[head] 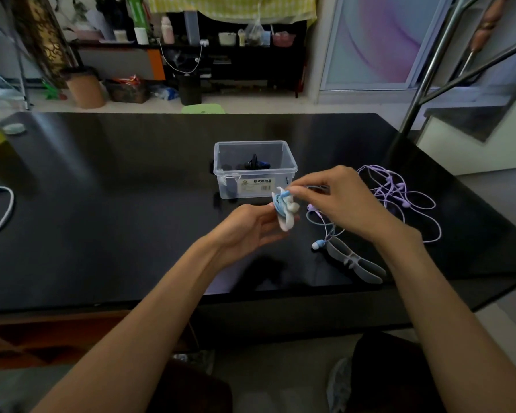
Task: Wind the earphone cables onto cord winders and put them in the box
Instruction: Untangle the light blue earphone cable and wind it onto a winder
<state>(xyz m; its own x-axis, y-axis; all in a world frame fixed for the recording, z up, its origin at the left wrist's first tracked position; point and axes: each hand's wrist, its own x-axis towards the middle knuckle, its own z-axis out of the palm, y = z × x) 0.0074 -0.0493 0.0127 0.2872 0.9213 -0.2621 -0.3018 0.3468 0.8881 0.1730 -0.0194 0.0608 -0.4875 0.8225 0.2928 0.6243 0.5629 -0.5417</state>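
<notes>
The left hand (pixel 245 231) holds a white winder (pixel 286 217) wound with thin blue cable (pixel 279 204). The right hand (pixel 340 198) pinches the cable. A clear plastic box (pixel 255 169) stands on the glossy black counter (pixel 116 204).

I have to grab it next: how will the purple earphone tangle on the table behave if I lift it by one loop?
The purple earphones are thin cable in loose overlapping loops, so they will probably hang limp and trail rather than lift as one piece. The loops cross each other and may snag. They look light; the small earbuds would likely dangle and swing.
</notes>
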